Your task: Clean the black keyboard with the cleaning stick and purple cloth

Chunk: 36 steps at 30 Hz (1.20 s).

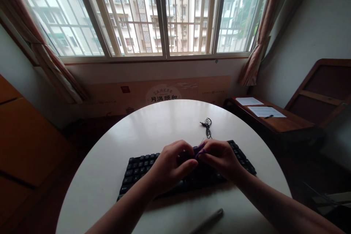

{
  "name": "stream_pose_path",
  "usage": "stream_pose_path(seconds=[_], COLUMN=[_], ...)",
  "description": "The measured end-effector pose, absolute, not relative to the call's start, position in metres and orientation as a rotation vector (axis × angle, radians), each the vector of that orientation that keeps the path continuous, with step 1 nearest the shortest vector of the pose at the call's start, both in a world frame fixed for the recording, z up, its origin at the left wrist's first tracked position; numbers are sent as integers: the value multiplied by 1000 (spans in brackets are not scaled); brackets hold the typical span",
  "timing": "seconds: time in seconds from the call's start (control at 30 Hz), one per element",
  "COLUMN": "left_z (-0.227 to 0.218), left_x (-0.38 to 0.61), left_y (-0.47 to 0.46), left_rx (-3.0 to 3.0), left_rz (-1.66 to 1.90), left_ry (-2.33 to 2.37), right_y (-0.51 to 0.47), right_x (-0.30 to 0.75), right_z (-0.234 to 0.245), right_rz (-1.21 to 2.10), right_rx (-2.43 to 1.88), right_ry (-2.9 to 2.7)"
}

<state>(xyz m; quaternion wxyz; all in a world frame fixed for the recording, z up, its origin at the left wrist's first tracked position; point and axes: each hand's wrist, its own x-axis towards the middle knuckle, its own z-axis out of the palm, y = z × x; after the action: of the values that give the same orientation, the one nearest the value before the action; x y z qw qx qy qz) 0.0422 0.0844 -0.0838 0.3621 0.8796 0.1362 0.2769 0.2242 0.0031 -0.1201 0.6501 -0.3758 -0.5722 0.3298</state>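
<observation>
Over the middle of a black keyboard, my two hands meet. My right hand pinches a small purple piece, perhaps cloth or cord; its exact kind is too small to make out. Curled around its other side, my left hand has thumb and fingers closed on the same purple piece. Both hands and wrists hide the centre of the keyboard. Just beyond it lies a bundled black cable.
The keyboard sits on a round white table. A blurred dark slim object lies near its front edge. To the right, a wooden chair or bench bears paper sheets and a pen. A barred window is ahead.
</observation>
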Motion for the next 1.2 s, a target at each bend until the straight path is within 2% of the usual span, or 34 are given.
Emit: stream_pose_path(seconds=[0.6, 0.8, 1.03, 1.2], left_z=[-89, -83, -75, -79], left_x=[47, 44, 38, 39], left_y=[77, 88, 89, 90], left_rx=[2481, 2381, 2308, 2441], left_rz=[739, 869, 1108, 951], left_ry=[512, 472, 400, 413], right_y=[-4, 1, 1, 0], right_x=[227, 236, 241, 240], right_z=[-118, -121, -118, -118], right_rz=[389, 480, 527, 499], right_rx=[-1060, -1097, -935, -986], right_ry=[-1359, -1297, -1275, -1214])
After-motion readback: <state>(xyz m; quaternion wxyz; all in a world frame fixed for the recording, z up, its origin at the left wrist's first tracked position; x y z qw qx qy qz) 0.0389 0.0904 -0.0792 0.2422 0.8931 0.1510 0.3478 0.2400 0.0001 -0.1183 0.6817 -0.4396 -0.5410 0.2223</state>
